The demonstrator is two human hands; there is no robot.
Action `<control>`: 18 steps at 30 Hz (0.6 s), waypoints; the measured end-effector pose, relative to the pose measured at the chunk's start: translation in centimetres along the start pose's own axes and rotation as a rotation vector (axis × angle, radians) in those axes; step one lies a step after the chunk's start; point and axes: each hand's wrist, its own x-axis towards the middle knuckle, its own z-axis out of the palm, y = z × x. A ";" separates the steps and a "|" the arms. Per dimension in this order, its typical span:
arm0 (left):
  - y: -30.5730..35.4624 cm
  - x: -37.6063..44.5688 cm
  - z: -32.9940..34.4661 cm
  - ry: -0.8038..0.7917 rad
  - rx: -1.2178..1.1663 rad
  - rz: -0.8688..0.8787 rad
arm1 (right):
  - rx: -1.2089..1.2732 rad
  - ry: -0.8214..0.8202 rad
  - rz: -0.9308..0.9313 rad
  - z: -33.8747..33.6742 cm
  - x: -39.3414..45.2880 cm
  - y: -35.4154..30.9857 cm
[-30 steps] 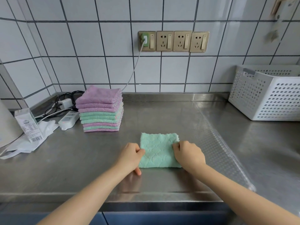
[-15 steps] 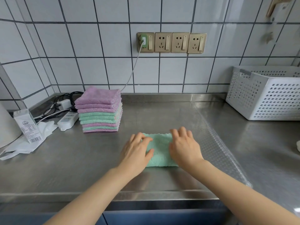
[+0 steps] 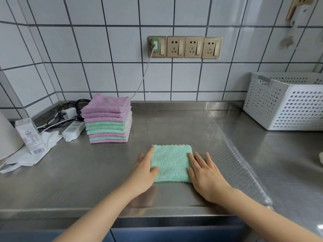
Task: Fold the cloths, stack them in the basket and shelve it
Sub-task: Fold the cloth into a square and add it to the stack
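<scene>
Compared with half a second ago, I see both hands slid outward off the top of the green cloth (image 3: pixel 171 163): my left hand (image 3: pixel 144 170) and right hand (image 3: pixel 205 173) now flank its side edges, fingers open and flat, gripping nothing. The cloth lies folded on the steel counter (image 3: pixel 104 172), so I judge this fold complete. The cloth stack (image 3: pixel 107 119) and the white basket (image 3: pixel 286 102) wait well apart.

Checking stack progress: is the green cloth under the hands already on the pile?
No, the green cloth lies flat on the counter, apart from the pile.
</scene>
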 end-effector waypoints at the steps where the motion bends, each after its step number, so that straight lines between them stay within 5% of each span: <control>1: 0.3 0.4 -0.1 0.020 -0.193 -0.049 | 0.006 0.001 0.000 0.0 0.0 -0.1; 5: 1.8 1.5 -0.8 0.206 -0.926 -0.253 | 0.022 0.007 0.002 0.2 0.1 0.0; 8: 2.1 1.5 -1.2 0.173 -1.177 -0.373 | 0.049 0.012 0.002 0.3 0.1 0.2; 12: 1.9 0.7 -1.5 -0.032 -1.015 -0.381 | 0.072 0.028 0.011 0.3 -0.2 0.2; 15: 2.2 0.1 -2.0 0.002 -0.828 -0.267 | 0.123 0.103 -0.042 0.2 -0.2 0.1; 18: 2.7 -0.3 -3.3 -0.023 -0.813 -0.082 | 0.456 0.139 -0.071 -0.8 0.0 -0.9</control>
